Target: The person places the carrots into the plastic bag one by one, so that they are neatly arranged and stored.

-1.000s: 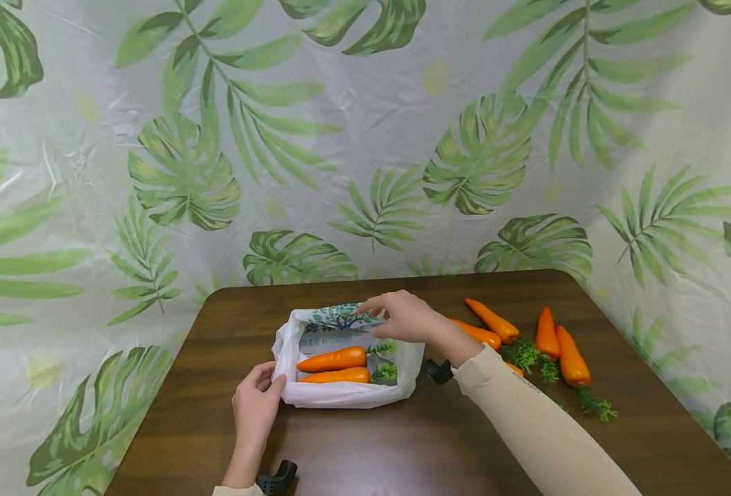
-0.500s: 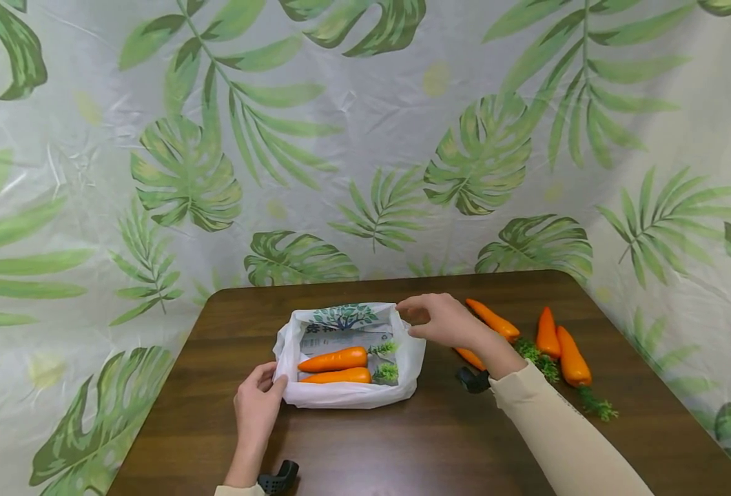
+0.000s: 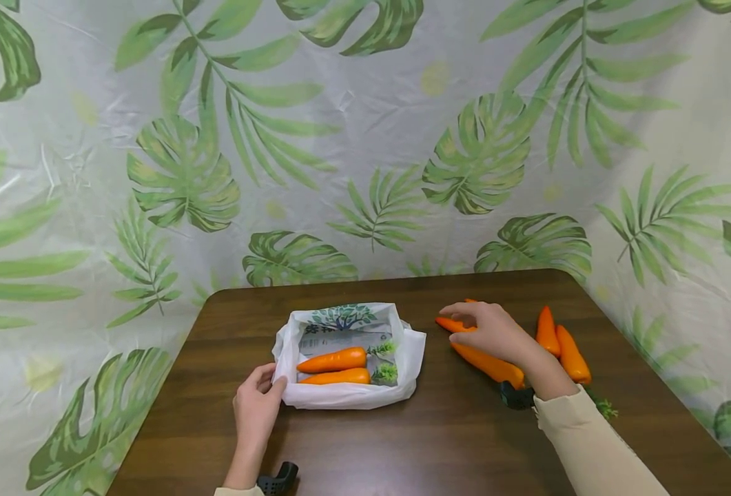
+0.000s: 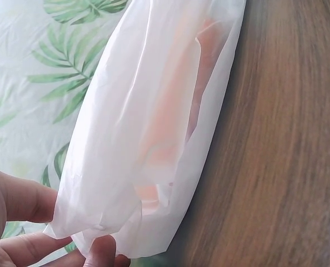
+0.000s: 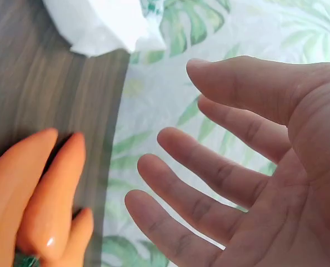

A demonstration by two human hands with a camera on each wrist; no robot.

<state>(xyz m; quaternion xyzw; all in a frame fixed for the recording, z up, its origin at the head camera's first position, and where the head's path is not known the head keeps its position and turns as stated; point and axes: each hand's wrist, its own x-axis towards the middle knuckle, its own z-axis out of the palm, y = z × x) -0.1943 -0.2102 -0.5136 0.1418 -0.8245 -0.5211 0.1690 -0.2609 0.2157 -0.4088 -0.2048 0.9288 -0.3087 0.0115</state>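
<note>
A white plastic bag (image 3: 346, 396) with a printed tree lies with its mouth spread wide. Inside it are two orange carrots (image 3: 333, 359) with green tops. My left hand (image 3: 256, 405) pinches the bag's left edge; in the left wrist view the thumb and fingers (image 4: 29, 203) take hold of its corner. To the right of the bag, my right hand (image 3: 495, 334) hovers over a group of loose carrots (image 3: 489, 364), partly hiding them. In the right wrist view its fingers (image 5: 193, 172) are spread with nothing between them, apart from the carrots (image 5: 51, 206).
Two more carrots (image 3: 571, 358) lie right of the right hand, their leaves partly behind the wrist. All stands on a dark wooden table (image 3: 365, 448). A leaf-patterned curtain (image 3: 365, 138) hangs behind the table's far edge.
My right hand has moved from over the bag, past its right edge, to over the loose carrots on the right. The left hand stays at the bag's left edge.
</note>
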